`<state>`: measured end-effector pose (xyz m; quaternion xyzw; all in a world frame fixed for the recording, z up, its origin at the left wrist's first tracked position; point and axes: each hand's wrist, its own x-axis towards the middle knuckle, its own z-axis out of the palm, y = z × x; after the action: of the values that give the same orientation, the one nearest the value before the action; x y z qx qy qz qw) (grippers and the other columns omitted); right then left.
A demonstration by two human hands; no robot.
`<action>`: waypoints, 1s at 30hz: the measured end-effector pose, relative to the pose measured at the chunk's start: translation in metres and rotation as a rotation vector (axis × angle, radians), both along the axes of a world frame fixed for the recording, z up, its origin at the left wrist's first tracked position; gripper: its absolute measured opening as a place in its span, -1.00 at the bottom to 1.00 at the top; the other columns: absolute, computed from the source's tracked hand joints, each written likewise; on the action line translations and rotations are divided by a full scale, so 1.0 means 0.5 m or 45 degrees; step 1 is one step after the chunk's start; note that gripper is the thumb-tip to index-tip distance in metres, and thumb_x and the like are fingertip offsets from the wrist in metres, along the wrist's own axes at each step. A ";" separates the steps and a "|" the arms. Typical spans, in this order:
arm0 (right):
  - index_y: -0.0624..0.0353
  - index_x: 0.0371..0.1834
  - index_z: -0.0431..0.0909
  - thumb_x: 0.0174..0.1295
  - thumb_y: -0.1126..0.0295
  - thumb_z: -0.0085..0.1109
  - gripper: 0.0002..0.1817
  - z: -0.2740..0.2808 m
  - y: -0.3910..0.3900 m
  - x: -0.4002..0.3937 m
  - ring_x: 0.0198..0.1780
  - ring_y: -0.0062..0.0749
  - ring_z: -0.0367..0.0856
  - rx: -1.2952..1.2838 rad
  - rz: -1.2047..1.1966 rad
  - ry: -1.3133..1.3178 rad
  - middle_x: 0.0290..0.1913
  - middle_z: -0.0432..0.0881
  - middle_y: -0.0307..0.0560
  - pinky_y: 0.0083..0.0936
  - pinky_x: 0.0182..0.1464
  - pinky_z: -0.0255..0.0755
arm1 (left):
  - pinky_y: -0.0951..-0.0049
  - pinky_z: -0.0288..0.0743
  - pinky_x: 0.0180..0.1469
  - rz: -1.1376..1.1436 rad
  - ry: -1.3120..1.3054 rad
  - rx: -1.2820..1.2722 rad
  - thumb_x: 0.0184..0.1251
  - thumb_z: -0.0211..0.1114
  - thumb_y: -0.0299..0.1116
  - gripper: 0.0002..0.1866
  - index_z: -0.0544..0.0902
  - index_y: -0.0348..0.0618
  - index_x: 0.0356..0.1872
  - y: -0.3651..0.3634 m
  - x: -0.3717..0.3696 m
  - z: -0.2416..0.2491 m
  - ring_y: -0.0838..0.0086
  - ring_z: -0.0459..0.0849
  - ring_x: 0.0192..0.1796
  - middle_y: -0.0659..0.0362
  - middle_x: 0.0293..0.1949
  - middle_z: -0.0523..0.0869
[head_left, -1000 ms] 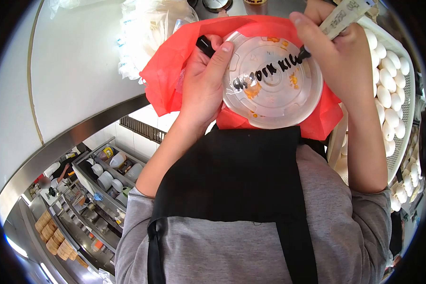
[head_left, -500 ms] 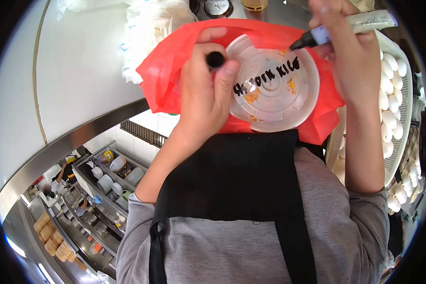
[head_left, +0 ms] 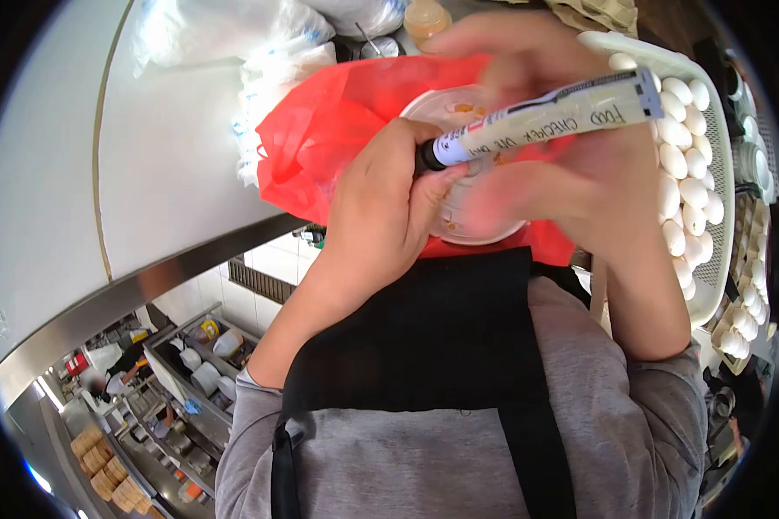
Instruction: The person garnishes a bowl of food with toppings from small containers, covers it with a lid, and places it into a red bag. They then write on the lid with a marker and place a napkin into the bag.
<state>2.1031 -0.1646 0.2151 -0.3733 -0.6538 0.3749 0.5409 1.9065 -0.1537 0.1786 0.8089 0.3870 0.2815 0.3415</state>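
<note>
A white marker [head_left: 550, 121] with handwriting on its barrel has its black cap end seated in my left hand [head_left: 385, 186], whose fingers are wrapped round the cap. Blurred by motion, my right hand [head_left: 580, 147] is at the marker's right, its fingers spread, with the thumb below the barrel and the other fingers above. Beneath both hands lies a round translucent lid [head_left: 480, 227] with orange stains, on a red plastic bag [head_left: 307, 130]. The hands and marker hide most of the lid's middle.
At the right, a white basket [head_left: 720, 259] holds several white eggs [head_left: 692, 191], with egg trays beyond. Clear plastic bags [head_left: 225, 35] and an orange-brown container [head_left: 426, 19] are at the top. A person [head_left: 125, 372] is far off at lower left.
The marker's tip has gone into the cap in my left hand. My right hand has moved left and its fingers have opened. The view has shifted slightly.
</note>
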 end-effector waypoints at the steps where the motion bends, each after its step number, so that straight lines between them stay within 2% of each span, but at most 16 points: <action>1: 0.30 -0.24 0.60 -0.12 0.43 0.52 -0.63 0.024 -0.011 0.018 -0.39 -0.66 0.42 -0.048 0.046 0.073 -0.36 0.57 -0.23 -0.70 -0.32 0.29 | 0.20 0.48 -0.22 -0.015 -0.013 0.018 0.22 0.30 -0.40 -0.73 0.49 -0.26 -0.11 0.006 0.002 0.004 0.01 0.60 -0.21 -0.04 -0.24 0.58; 2: 0.33 -0.21 0.60 -0.12 0.45 0.52 -0.61 0.025 -0.029 0.005 -0.38 -0.60 0.45 0.138 -0.265 0.042 -0.32 0.62 -0.17 -0.68 -0.32 0.31 | 0.20 0.49 -0.23 -0.092 0.026 0.120 0.22 0.30 -0.40 -0.73 0.49 -0.25 -0.11 0.010 0.003 0.007 0.04 0.61 -0.21 -0.02 -0.24 0.59; 3: 0.33 -0.21 0.60 -0.12 0.45 0.52 -0.61 0.036 -0.046 0.010 -0.38 -0.60 0.45 0.149 -0.283 0.032 -0.32 0.62 -0.17 -0.68 -0.32 0.31 | 0.21 0.50 -0.24 -0.171 0.066 0.219 0.21 0.30 -0.40 -0.73 0.49 -0.24 -0.11 0.012 0.007 0.008 0.06 0.63 -0.22 0.00 -0.23 0.60; 5: 0.35 -0.22 0.62 -0.12 0.49 0.49 -0.64 0.056 -0.081 0.032 -0.39 -0.56 0.49 0.105 -0.253 -0.441 -0.33 0.64 -0.14 -0.67 -0.34 0.30 | 0.21 0.52 -0.22 -0.254 0.123 0.172 0.21 0.31 -0.37 -0.71 0.50 -0.22 -0.09 0.013 0.013 0.025 0.08 0.64 -0.20 0.02 -0.21 0.62; 7: 0.32 -0.25 0.65 -0.13 0.49 0.49 -0.67 0.055 -0.110 0.053 -0.42 -0.53 0.50 0.166 -0.319 -0.503 -0.40 0.63 -0.14 -0.63 -0.38 0.29 | 0.21 0.51 -0.27 -0.332 0.214 0.262 0.22 0.30 -0.33 -0.73 0.49 -0.20 -0.13 0.011 0.022 0.051 0.12 0.63 -0.23 0.06 -0.25 0.61; 9: 0.27 -0.27 0.67 -0.12 0.45 0.48 -0.70 0.066 -0.157 0.070 -0.44 -0.50 0.50 -0.304 -0.371 -0.640 -0.44 0.62 -0.13 -0.58 -0.39 0.29 | 0.24 0.50 -0.26 -0.430 0.305 0.269 0.22 0.30 -0.30 -0.73 0.49 -0.21 -0.16 0.007 0.023 0.068 0.15 0.63 -0.23 0.06 -0.28 0.60; 13: 0.26 -0.15 0.66 0.07 0.38 0.36 -0.72 0.034 -0.229 0.026 -0.48 -0.45 0.49 -0.377 -0.390 -0.741 -0.50 0.60 -0.12 -0.55 -0.43 0.29 | 0.28 0.51 -0.28 -0.735 0.601 0.304 0.24 0.27 -0.19 -0.69 0.45 -0.20 -0.21 -0.010 0.016 0.089 0.22 0.64 -0.24 0.10 -0.34 0.58; 15: 0.25 -0.15 0.64 0.13 0.41 0.33 -0.76 0.006 -0.266 -0.003 -0.54 -0.30 0.51 -0.508 -0.442 -0.564 -0.53 0.58 -0.03 -0.46 -0.40 0.40 | 0.30 0.52 -0.31 -0.803 0.604 0.354 0.28 0.22 -0.18 -0.71 0.43 -0.20 -0.24 -0.021 0.015 0.088 0.23 0.64 -0.28 0.09 -0.37 0.56; 16: 0.30 -0.11 0.62 0.31 0.34 0.18 -0.76 -0.009 -0.279 -0.005 -0.64 -0.42 0.41 -0.618 -0.379 -0.409 -0.63 0.51 -0.12 -0.52 -0.50 0.34 | 0.28 0.52 -0.32 -0.839 0.629 0.332 0.28 0.21 -0.19 -0.72 0.43 -0.20 -0.24 -0.027 0.014 0.092 0.22 0.64 -0.28 0.08 -0.37 0.56; 17: 0.30 -0.11 0.62 0.31 0.34 0.18 -0.76 -0.016 -0.293 -0.003 -0.64 -0.42 0.41 -0.603 -0.396 -0.419 -0.63 0.51 -0.12 -0.52 -0.50 0.34 | 0.26 0.52 -0.33 -0.878 0.654 0.316 0.29 0.21 -0.20 -0.73 0.43 -0.20 -0.24 -0.033 0.014 0.096 0.22 0.64 -0.29 0.07 -0.37 0.57; 19: 0.33 -0.05 0.61 0.41 0.23 0.06 -0.66 -0.024 -0.317 -0.001 -0.71 -0.61 0.27 -1.313 -0.259 0.387 -0.69 0.42 -0.26 -0.63 -0.60 0.19 | 0.31 0.50 -0.41 -0.863 0.613 0.463 0.25 0.18 -0.28 -0.79 0.44 -0.20 -0.30 -0.047 0.018 0.092 0.27 0.63 -0.35 0.08 -0.41 0.56; 20: 0.37 -0.01 0.58 0.47 0.15 -0.04 -0.57 -0.026 -0.323 -0.011 -0.72 -0.76 0.12 -1.331 -0.220 0.503 -0.71 0.28 -0.38 -0.72 -0.67 0.00 | 0.35 0.48 -0.45 -0.886 0.677 0.525 0.21 0.17 -0.30 -0.81 0.45 -0.20 -0.33 -0.052 0.021 0.099 0.30 0.60 -0.39 0.10 -0.44 0.54; 21: 0.37 -0.01 0.58 0.47 0.15 -0.04 -0.57 -0.026 -0.324 -0.013 -0.72 -0.76 0.12 -1.314 -0.225 0.491 -0.71 0.28 -0.38 -0.72 -0.67 0.00 | 0.38 0.46 -0.48 -0.906 0.744 0.587 0.17 0.16 -0.32 -0.83 0.46 -0.20 -0.36 -0.058 0.020 0.105 0.34 0.58 -0.44 0.12 -0.47 0.53; 24: 0.50 -0.05 0.53 0.49 0.15 -0.12 -0.51 -0.043 -0.329 -0.009 -0.73 -0.75 0.03 -1.558 0.075 1.030 -0.72 0.18 -0.39 -0.72 -0.72 -0.13 | 0.43 0.40 -0.55 -0.873 0.753 0.794 0.10 0.15 -0.32 -0.85 0.45 -0.18 -0.44 -0.073 0.011 0.116 0.41 0.53 -0.51 0.16 -0.55 0.49; 27: 0.54 -0.08 0.52 0.49 0.18 -0.11 -0.52 -0.065 -0.331 -0.024 -0.72 -0.74 0.05 -1.638 0.081 1.219 -0.71 0.21 -0.36 -0.73 -0.71 -0.12 | 0.44 0.39 -0.56 -0.843 0.732 0.823 0.12 0.16 -0.30 -0.83 0.45 -0.18 -0.45 -0.079 0.003 0.114 0.42 0.53 -0.52 0.16 -0.57 0.48; 30: 0.52 -0.13 0.54 0.48 0.20 -0.08 -0.54 -0.073 -0.327 -0.041 -0.70 -0.76 0.08 -1.642 0.016 1.190 -0.70 0.26 -0.33 -0.75 -0.71 -0.09 | 0.44 0.43 -0.51 -0.875 0.715 0.796 0.17 0.18 -0.26 -0.80 0.47 -0.19 -0.44 -0.076 -0.006 0.098 0.39 0.55 -0.53 0.15 -0.56 0.48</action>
<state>2.0828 -0.3283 0.1784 -0.4133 -0.0155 0.8002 0.4344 1.9034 -0.1917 0.2278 0.9960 0.0745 0.0285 0.0406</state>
